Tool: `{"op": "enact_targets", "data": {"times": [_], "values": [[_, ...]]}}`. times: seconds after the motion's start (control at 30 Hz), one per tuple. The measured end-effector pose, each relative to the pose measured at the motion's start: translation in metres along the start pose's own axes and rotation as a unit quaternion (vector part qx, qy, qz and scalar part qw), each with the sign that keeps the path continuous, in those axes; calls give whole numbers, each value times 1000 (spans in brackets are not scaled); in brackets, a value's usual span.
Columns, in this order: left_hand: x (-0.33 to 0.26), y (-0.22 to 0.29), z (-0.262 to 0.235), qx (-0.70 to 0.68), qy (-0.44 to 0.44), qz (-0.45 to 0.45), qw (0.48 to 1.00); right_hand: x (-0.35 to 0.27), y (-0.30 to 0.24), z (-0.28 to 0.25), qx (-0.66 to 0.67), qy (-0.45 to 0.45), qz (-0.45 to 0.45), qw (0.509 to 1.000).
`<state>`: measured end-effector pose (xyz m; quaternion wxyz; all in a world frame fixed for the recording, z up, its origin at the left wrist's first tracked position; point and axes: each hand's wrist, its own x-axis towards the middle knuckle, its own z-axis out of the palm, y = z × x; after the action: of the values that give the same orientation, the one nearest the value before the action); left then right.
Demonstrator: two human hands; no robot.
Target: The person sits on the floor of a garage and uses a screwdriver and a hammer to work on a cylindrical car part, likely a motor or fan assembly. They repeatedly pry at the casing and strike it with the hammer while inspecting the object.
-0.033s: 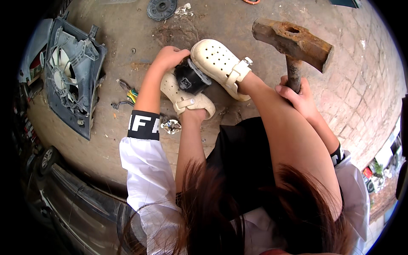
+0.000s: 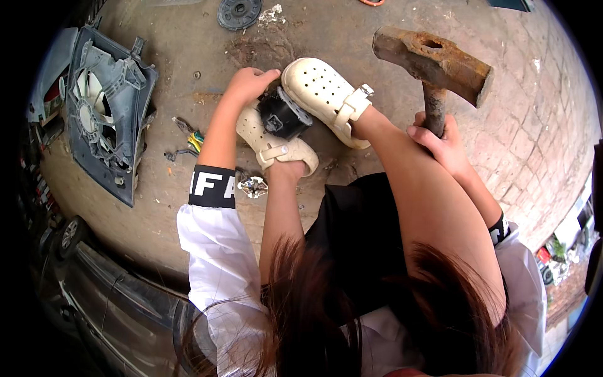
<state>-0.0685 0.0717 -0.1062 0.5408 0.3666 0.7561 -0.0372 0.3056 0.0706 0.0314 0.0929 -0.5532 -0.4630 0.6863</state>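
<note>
Rusty and heavy, the hammer (image 2: 433,60) stands raised in the right hand (image 2: 440,138), whose fingers wrap its handle. The left hand (image 2: 248,85) curls over a black cylindrical part (image 2: 282,116) — pinned between two cream clogs (image 2: 323,94) on the concrete floor (image 2: 352,25) — with a grey fan shroud (image 2: 107,107) well apart at left.
</note>
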Motion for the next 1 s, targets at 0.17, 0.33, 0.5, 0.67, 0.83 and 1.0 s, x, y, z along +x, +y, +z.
{"op": "enact_targets", "data": {"times": [0.17,0.33,0.5,0.67,0.83,1.0], "values": [[-24,-3,-18,-99,83,43,991,1,3,-1,0,2,-1,1000],[-42,-8,-33,-279,147,172,933,1,1,0,0,0,-9,1000],[-60,14,-32,-325,151,249,900,0,-1,0,-9,-3,-2,1000],[-71,30,-24,-301,111,295,900,0,-2,1,-10,-6,2,1000],[-75,40,-20,-262,115,309,907,1,0,1,-15,-7,3,1000],[-75,43,-17,-237,119,312,912,0,-2,0,-22,-6,4,1000]]}}
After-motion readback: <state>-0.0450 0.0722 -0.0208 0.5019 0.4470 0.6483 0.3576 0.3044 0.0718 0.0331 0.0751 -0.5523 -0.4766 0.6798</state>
